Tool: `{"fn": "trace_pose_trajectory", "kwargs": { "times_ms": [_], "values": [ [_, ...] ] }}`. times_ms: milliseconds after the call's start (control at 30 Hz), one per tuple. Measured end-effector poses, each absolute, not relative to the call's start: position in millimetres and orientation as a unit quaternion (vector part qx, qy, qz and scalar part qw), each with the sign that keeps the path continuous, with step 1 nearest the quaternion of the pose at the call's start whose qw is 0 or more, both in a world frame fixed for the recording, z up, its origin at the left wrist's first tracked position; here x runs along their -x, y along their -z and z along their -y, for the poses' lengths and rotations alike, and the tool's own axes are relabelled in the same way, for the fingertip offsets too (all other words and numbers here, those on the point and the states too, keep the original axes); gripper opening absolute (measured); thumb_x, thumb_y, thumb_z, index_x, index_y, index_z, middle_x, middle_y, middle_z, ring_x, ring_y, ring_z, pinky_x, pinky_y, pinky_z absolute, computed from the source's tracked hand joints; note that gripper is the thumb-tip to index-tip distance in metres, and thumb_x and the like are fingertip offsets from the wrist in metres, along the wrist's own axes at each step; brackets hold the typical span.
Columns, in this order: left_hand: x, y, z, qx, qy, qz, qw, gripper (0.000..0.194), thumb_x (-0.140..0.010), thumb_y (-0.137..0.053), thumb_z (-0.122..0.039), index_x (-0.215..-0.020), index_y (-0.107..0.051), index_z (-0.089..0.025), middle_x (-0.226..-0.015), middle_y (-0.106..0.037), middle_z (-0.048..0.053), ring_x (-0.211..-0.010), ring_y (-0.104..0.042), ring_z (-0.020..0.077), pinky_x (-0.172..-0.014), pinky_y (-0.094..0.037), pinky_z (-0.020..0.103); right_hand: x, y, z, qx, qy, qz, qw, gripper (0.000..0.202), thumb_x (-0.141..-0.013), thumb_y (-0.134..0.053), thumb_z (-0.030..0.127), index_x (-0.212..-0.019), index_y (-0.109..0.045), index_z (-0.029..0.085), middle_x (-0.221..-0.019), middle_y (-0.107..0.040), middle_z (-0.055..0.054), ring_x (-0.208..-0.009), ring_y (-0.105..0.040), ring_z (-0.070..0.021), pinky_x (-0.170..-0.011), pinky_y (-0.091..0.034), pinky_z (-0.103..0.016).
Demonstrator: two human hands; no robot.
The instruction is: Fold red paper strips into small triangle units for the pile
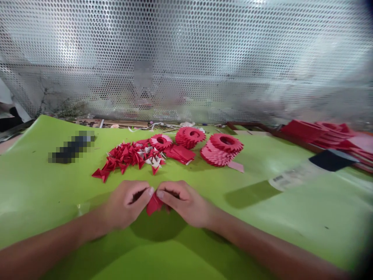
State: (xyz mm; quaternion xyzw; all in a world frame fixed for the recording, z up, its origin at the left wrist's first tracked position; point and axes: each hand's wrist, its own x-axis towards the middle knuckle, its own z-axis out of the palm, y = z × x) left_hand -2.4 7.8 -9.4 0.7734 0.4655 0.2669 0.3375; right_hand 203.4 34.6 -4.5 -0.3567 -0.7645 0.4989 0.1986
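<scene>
Between my two hands is a small piece of red paper point(154, 203), held just above the green table cover. My left hand point(128, 204) pinches its left side with thumb and fingers. The right side is pinched by my right hand point(185, 202), whose thumb points left. Just beyond my hands lies a pile of folded red and white paper pieces point(128, 155). Right of that pile sit flat red papers point(180, 153), a small pink-red paper ring point(161, 142), a red ring stack point(190, 137) and a taller pink and red ring stack point(221, 149).
A bottle-like clear container with a dark end point(303, 171) lies at the right. Stacks of red paper point(320, 132) fill the back right. A pixelated dark object point(72, 147) is at the left. A perforated metal screen point(186, 58) stands behind the green table cover point(262, 233).
</scene>
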Motion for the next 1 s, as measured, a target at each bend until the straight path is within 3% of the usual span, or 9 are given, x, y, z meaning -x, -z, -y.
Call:
{"fn": "trace_pose_trajectory", "kwargs": {
  "times_ms": [400, 667, 800, 900, 1000],
  "values": [
    [1, 7, -6, -0.806, -0.277, -0.428, 0.300, 0.036, -0.097, -0.039, -0.031, -0.062, -0.038, -0.020, -0.055, -0.037, -0.005, -0.049, -0.032, 0.0104, -0.048, -0.019, 0.024, -200, 0, -30, 0.345, -0.454, 0.789, 0.230, 0.033, -0.098, -0.056, 0.041, -0.074, -0.057, 0.018, -0.062, -0.050, 0.004, -0.056, -0.042, -0.0101, -0.052, -0.031, -0.022],
    [15, 13, -11, -0.791, -0.346, -0.412, 0.293, 0.037, -0.098, -0.039, -0.029, -0.063, -0.049, -0.019, -0.056, -0.046, -0.003, -0.048, -0.038, 0.0106, -0.045, -0.027, 0.022, -212, 3, -38, 0.346, -0.497, 0.764, 0.221, 0.043, -0.100, -0.051, 0.052, -0.080, -0.063, 0.016, -0.074, -0.066, -0.003, -0.063, -0.055, -0.0133, -0.058, -0.040, -0.025],
    [15, 11, -7, -0.794, -0.341, -0.408, 0.295, 0.038, -0.098, -0.040, -0.030, -0.064, -0.051, -0.019, -0.056, -0.047, -0.003, -0.048, -0.039, 0.0109, -0.046, -0.028, 0.022, -210, 5, -37, 0.336, -0.547, 0.730, 0.234, 0.041, -0.094, -0.061, 0.056, -0.091, -0.066, 0.016, -0.076, -0.062, -0.001, -0.064, -0.053, -0.0123, -0.057, -0.039, -0.024],
    [13, 8, -4, -0.806, -0.307, -0.419, 0.285, 0.041, -0.099, -0.040, -0.032, -0.065, -0.056, -0.017, -0.058, -0.052, -0.001, -0.050, -0.042, 0.0117, -0.048, -0.029, 0.023, -205, 1, -33, 0.355, -0.555, 0.717, 0.227, 0.042, -0.085, -0.074, 0.056, -0.083, -0.065, 0.016, -0.066, -0.056, 0.003, -0.057, -0.046, -0.0102, -0.052, -0.032, -0.023],
    [13, 7, -4, -0.795, -0.294, -0.447, 0.287, 0.043, -0.100, -0.040, -0.038, -0.072, -0.063, -0.016, -0.063, -0.058, 0.002, -0.055, -0.049, 0.0136, -0.051, -0.032, 0.023, -203, 0, -31, 0.372, -0.552, 0.704, 0.246, 0.045, -0.083, -0.074, 0.059, -0.079, -0.066, 0.015, -0.066, -0.059, 0.001, -0.058, -0.048, -0.0106, -0.054, -0.035, -0.023]
  ]
}}
